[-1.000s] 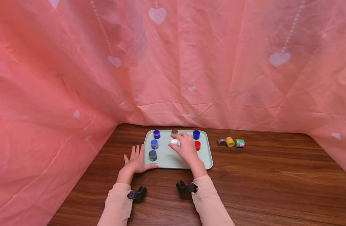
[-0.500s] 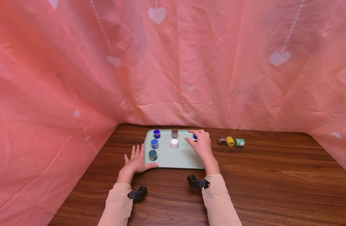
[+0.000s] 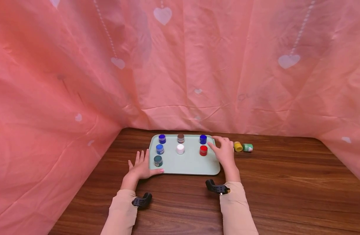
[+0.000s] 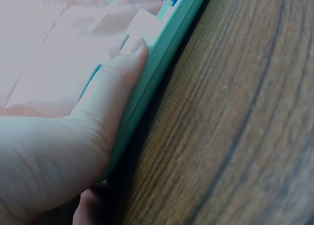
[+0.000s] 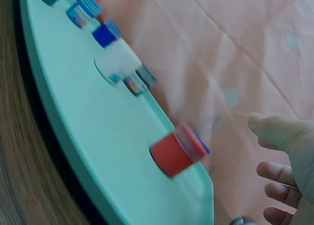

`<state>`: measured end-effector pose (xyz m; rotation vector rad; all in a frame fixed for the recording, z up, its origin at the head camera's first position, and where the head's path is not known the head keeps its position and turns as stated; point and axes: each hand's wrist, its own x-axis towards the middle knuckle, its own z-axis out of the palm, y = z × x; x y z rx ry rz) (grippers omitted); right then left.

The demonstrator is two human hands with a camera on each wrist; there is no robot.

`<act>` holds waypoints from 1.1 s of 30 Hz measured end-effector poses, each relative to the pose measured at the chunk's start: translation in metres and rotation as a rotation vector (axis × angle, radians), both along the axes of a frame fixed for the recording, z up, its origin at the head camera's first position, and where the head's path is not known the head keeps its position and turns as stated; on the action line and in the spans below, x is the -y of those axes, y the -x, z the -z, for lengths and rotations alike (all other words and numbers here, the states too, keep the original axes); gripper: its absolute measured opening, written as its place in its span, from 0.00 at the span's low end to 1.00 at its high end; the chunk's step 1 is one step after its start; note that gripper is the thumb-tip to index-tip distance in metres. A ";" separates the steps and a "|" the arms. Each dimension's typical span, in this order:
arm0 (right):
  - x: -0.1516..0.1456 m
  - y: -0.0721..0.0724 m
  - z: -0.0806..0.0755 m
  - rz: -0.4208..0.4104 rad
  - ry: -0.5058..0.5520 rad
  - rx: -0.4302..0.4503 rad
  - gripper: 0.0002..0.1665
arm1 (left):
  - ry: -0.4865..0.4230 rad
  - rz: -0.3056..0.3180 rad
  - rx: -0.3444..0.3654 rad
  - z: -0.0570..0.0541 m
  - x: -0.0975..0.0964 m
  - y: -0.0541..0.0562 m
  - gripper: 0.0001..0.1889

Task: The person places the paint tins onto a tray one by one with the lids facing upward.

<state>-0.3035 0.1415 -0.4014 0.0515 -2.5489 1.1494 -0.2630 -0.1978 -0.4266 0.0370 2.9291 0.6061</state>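
Observation:
A pale green tray [image 3: 191, 166] lies on the table with several small paint jars standing on it. My left hand [image 3: 140, 169] rests at its near left corner, fingers spread along the left side and thumb on the front rim. In the right wrist view, my right hand [image 5: 289, 156] has loosely bent fingers around nothing. It hovers at the tray's right edge, near the red jar [image 3: 203, 150] and dark blue jar [image 3: 203, 139]. A white jar [image 3: 180, 149] and brown jar [image 3: 181, 138] form the middle column. On the left stand two blue jars, including this one [image 3: 159, 149], and a dark green jar [image 3: 158, 161].
To the right of the tray, a yellow jar [image 3: 238, 146] and a green jar [image 3: 248, 148] lie on the wooden table [image 3: 286, 176]. The right hand mostly hides another jar beside them. A pink curtain [image 3: 180, 81] hangs behind and at the left.
My right hand has moved right, from above the white jar, past the red jar, to the tray's right edge. The left hand and the jars on the tray have stayed put.

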 end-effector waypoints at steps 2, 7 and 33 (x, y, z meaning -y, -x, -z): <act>-0.007 0.000 0.003 0.013 0.013 0.000 0.27 | -0.003 -0.004 -0.001 0.000 -0.001 0.000 0.68; -0.021 0.000 0.010 0.054 0.042 0.001 0.26 | -0.004 -0.004 0.004 0.002 -0.001 0.001 0.70; -0.057 0.006 0.034 0.211 -0.065 -0.009 0.28 | -0.014 -0.011 -0.005 0.013 0.009 0.003 0.72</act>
